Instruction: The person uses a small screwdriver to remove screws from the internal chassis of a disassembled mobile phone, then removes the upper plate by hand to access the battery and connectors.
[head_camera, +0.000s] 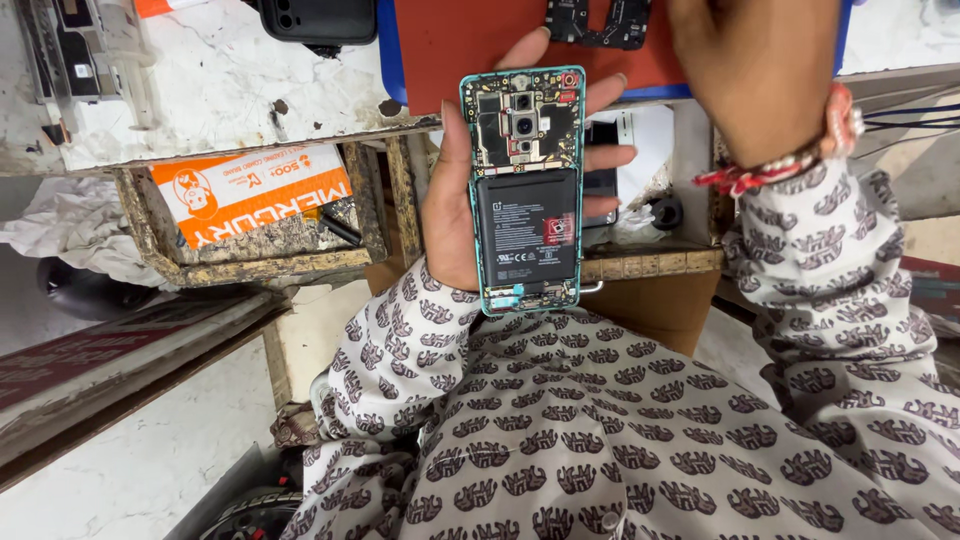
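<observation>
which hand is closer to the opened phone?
Left. The left hand grips the opened phone from behind, fingers wrapped round its edges. The right hand is raised off to the phone's right, not touching it.

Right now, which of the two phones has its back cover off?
The teal-framed phone held in the left hand: its battery and circuit board are exposed. The black phone on the bench stays covered.

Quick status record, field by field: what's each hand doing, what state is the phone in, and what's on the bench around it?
left hand: holds the opened phone upright, fingers wrapped behind it
phone state: back cover off; black battery and camera board exposed, teal frame
right hand: raised over the red mat, apart from the phone, holds nothing visible
bench: black circuit part on the mat; orange packet in the open drawer
</observation>
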